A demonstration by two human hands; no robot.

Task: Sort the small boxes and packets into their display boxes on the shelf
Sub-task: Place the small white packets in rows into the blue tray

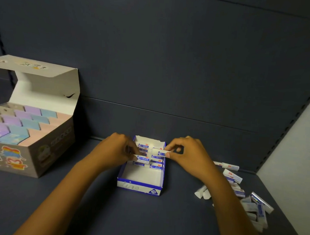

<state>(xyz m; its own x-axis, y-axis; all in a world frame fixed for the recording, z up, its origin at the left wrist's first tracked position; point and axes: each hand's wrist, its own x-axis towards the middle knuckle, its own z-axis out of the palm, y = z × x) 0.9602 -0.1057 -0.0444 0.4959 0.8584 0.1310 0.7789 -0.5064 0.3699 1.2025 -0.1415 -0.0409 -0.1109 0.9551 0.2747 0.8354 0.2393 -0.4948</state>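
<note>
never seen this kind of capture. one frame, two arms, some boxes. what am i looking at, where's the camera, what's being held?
There is no machine here: these are a person's two bare hands. The single picture comes from a wide-angle camera worn on the person's head, looking forward and down, so the forearms enter from the bottom edge.

The surface is a dark shelf. In the middle stands a small blue and white display box marked 2B, its back part filled with rows of small white and blue packets, its front part bare. The left hand pinches one packet over the box; the right hand pinches another packet in its fingers at the box's right wall.

To the right lies a loose pile of packets waiting to be sorted. To the left stands a bigger open box holding pastel boxes.
</note>
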